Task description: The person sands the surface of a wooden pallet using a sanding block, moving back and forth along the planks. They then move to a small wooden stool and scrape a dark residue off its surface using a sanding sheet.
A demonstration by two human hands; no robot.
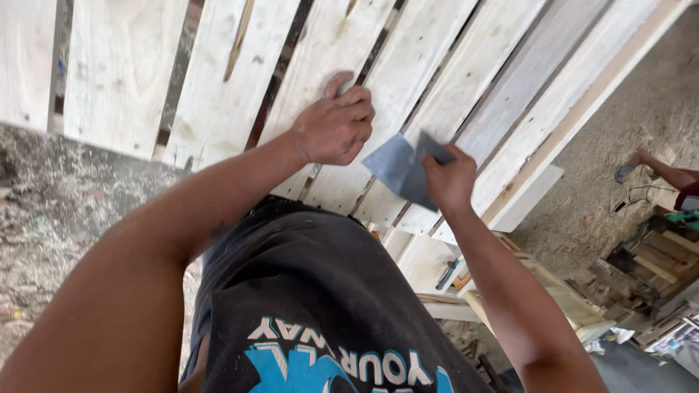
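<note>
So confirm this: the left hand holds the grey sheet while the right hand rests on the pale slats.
Sides are swapped. In the head view, the right hand holds the grey sheet, while the left hand rests on the pale slats.

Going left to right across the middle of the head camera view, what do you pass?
Sawdust-strewn floor → left hand resting on the pale wooden slat panel → grey sheet of sandpaper → right hand gripping it → another person's foot at the far right.
</note>
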